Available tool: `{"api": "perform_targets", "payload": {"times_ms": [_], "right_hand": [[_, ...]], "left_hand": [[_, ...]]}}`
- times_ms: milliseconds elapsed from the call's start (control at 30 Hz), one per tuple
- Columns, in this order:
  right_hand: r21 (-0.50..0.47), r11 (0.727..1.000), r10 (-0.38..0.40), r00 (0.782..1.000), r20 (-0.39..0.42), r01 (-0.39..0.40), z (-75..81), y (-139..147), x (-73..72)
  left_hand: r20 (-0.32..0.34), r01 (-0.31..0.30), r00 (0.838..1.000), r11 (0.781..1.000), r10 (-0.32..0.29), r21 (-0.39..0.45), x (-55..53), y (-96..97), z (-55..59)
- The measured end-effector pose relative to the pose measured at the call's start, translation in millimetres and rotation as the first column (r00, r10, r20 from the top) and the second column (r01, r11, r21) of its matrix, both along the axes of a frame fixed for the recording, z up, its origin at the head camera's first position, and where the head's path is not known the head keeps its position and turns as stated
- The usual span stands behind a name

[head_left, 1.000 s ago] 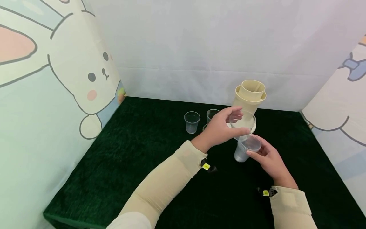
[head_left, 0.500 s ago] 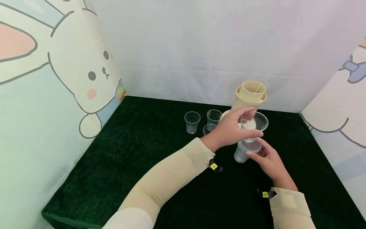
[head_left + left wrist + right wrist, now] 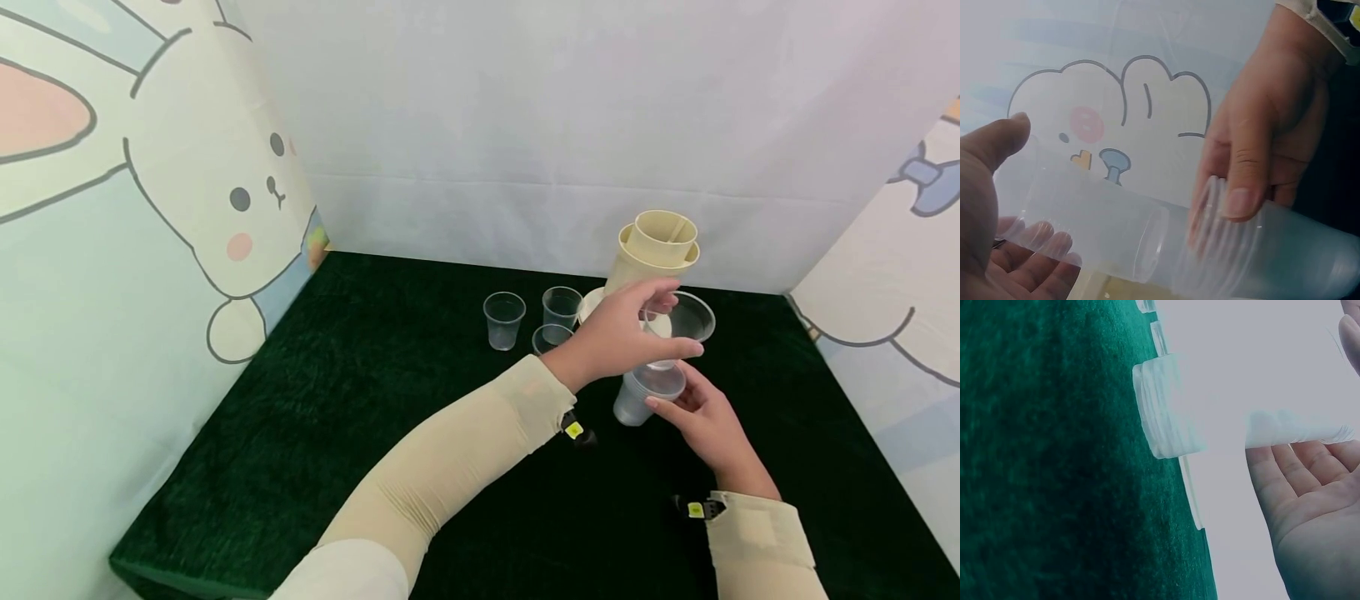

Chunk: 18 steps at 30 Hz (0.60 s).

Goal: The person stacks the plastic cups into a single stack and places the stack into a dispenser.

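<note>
In the head view my left hand [image 3: 618,333] holds a clear plastic cup [image 3: 659,327] over a stack of clear plastic cups [image 3: 634,404]. The left wrist view shows the cup's bottom [image 3: 1155,244] facing the stack's ridged rims [image 3: 1222,244], a small gap apart. Its fingers [image 3: 1041,244] curve round the far side of the cup. My right hand [image 3: 708,417] grips the stack near its rims, thumb [image 3: 1241,200] on the near side. The right wrist view is washed out; part of a hand [image 3: 1319,506] lies along translucent plastic [image 3: 1297,428].
Separate clear cups stand to the left: a far-left cup [image 3: 503,323], a back cup [image 3: 562,307] and a front cup [image 3: 551,337] partly behind the left wrist. A cream cylindrical container [image 3: 637,271] with an inner tube stands behind the hands. A white round piece [image 3: 590,307] lies beside it.
My left hand has moved right with the cup, and the cup's mouth now shows further right. The right hand and stack have barely moved.
</note>
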State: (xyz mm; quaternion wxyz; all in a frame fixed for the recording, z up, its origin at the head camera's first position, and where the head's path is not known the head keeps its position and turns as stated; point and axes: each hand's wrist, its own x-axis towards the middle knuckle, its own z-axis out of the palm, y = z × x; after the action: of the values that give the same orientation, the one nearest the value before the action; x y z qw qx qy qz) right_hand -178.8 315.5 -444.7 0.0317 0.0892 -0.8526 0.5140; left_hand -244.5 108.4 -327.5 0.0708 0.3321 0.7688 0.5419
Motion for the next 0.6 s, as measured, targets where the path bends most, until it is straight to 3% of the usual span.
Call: {"api": "perform_targets", "payload": {"times_ms": [400,600], "right_hand": [[0.027,0.999,-0.040,0.996,0.079,0.038,4.1,2,2.2],[0.018,0.999,-0.036,0.998,0.053,0.035,3.4,0,2.0]], "left_hand": [[0.021,-0.002,1.000,0.998,0.004,-0.055,4.9,8.8,-19.1],[0.026,-0.013,1.000,0.996,0.016,-0.084,4.4,10.6,-28.6]]}}
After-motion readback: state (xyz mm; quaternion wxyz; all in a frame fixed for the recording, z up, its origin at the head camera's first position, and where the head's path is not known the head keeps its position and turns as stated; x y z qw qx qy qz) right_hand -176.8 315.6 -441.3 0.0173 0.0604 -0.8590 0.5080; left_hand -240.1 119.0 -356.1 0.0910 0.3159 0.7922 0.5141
